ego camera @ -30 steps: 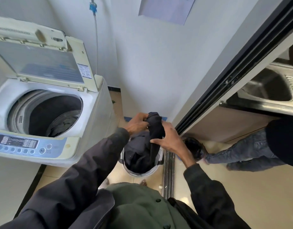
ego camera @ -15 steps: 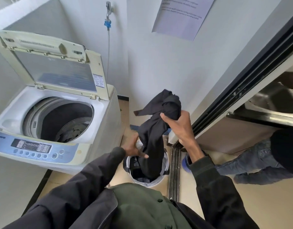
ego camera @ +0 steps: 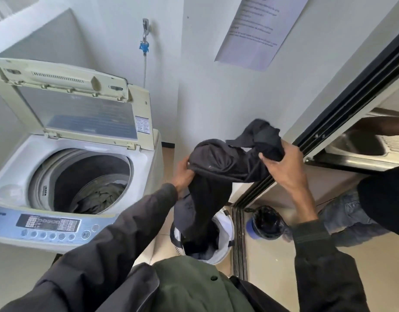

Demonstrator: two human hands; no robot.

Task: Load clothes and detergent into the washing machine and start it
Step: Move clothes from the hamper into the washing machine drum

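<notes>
Top-load washing machine [ego camera: 16, 152] far left. Its lid [ego camera: 81, 113] is hinged up and stands open against the wall. Drum [ego camera: 65, 174] exposed, with a grey-green pile of clothes [ego camera: 101, 197] lying at the bottom. Control panel [ego camera: 47, 224] runs along the front edge; display text too small to read. On the wall behind the machine's right corner: tap [ego camera: 145, 24] with a blue fitting [ego camera: 144, 46], and a thin hose [ego camera: 145, 68] dropping behind the lid.

Left hand [ego camera: 182, 174] is just right of the machine, fingers curled, gripping a bunched fold of a dark garment [ego camera: 221, 163]. The garment is in the air between machine and door frame, outside the drum. It spans both hands, and its lower part hangs into a white laundry basket [ego camera: 226, 244] on the floor tiles. More dark fabric sits in the basket. Printed notice [ego camera: 257, 30] on the wall above, unreadable.

Right hand [ego camera: 281, 165] holds the garment's other end, thumb and fingers clamped round a wad of cloth, with a loose end sticking up past the knuckles. It sits slightly higher than the left.

Sliding-door track [ego camera: 239, 239] on the floor just right of the basket. Beyond it, a small bin [ego camera: 266, 221] with a black liner. Far right: steel sink [ego camera: 360, 145], plus another person's jeans leg [ego camera: 347, 215] and dark sleeve [ego camera: 383, 199].
</notes>
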